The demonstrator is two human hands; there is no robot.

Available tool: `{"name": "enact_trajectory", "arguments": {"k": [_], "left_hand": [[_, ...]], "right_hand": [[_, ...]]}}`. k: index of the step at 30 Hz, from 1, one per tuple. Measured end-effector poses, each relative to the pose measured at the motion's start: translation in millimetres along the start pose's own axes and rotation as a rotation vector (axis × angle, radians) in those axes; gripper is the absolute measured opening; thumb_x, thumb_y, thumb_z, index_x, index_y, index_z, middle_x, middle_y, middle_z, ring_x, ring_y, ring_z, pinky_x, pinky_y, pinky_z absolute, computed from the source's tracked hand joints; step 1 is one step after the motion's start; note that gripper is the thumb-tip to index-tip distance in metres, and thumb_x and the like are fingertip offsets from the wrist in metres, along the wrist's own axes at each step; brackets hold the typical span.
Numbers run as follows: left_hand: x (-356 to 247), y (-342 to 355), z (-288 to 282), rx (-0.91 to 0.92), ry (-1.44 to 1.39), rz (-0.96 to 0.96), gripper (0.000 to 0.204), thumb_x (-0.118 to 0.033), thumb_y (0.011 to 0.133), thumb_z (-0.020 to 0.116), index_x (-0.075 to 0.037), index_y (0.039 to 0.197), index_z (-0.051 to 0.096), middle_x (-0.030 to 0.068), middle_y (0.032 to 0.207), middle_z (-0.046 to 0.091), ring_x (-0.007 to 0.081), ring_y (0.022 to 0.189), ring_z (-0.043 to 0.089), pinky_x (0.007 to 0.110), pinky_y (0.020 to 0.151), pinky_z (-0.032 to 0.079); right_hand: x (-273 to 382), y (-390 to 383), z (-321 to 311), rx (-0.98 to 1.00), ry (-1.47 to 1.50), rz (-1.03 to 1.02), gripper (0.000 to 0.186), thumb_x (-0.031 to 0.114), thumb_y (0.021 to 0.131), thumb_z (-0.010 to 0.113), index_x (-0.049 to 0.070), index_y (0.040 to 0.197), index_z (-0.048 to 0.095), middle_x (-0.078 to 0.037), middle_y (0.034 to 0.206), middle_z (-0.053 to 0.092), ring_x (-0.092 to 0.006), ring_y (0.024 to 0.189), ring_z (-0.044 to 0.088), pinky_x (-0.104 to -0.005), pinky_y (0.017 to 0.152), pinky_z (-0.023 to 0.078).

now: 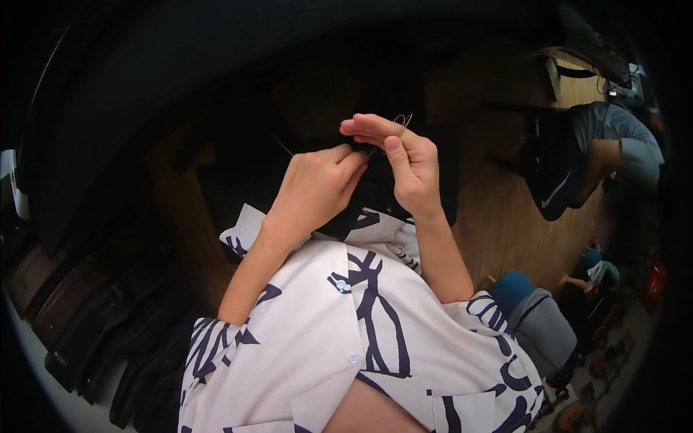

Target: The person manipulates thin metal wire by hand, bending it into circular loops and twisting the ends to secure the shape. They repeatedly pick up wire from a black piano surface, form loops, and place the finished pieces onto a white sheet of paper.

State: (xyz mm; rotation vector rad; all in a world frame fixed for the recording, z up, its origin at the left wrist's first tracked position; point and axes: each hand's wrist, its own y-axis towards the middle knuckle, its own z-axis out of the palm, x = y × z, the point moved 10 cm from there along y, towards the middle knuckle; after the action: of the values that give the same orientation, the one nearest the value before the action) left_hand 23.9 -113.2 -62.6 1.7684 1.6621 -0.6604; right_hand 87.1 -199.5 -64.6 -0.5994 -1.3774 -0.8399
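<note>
My right hand is raised in front of me, fingers stretched to the left and held together, thumb up. Loops of a thin, gold-coloured wire-like string pass around it near the thumb and forefinger. Close beside it, my left hand is closed in a pinch, its fingertips on the strand that runs toward the right hand. A fine end of the string sticks out to the left, past the left knuckles. The pinched fingertips are partly hidden by the back of the hand.
Dark hard cases stand in a row at the lower left. On the right, a seated person in a grey-blue top is over the wooden floor. A blue and grey stool or seat is by my right elbow, with several guitar-like shapes beyond.
</note>
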Motion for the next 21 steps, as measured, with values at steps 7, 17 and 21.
{"name": "enact_trajectory", "arguments": {"k": [7,17,21], "left_hand": [[-33,-17,-66,-0.149,0.086,0.152,0.004,-0.007,0.082,0.071,-0.006,0.084,0.068,0.0037,0.067,0.056,0.0192,0.058,0.059,0.032,0.051,0.047],[-21,-36,-155,-0.484,0.044,0.296,0.011,-0.007,0.074,0.077,-0.008,0.084,0.071,0.0,0.064,0.052,0.0144,0.055,0.054,0.029,0.047,0.04],[12,-64,-189,-0.628,-0.008,0.312,0.014,-0.003,0.073,0.081,-0.007,0.086,0.077,0.0019,0.061,0.056,0.0134,0.051,0.052,0.026,0.043,0.035]], "right_hand": [[40,5,27,0.183,-0.444,-0.033,0.029,0.004,0.099,0.051,-0.003,0.123,0.066,-0.017,0.097,0.074,-0.0241,0.081,0.074,-0.0296,0.074,0.058],[81,46,105,0.353,-0.77,-0.095,0.028,0.011,0.102,0.052,-0.001,0.123,0.067,-0.01,0.061,0.062,-0.0182,0.05,0.059,-0.0277,0.049,0.044],[68,45,136,0.46,-0.684,-0.1,0.03,0.018,0.102,0.05,0.001,0.107,0.073,-0.005,0.052,0.05,-0.0161,0.043,0.049,-0.0291,0.045,0.038]]}}
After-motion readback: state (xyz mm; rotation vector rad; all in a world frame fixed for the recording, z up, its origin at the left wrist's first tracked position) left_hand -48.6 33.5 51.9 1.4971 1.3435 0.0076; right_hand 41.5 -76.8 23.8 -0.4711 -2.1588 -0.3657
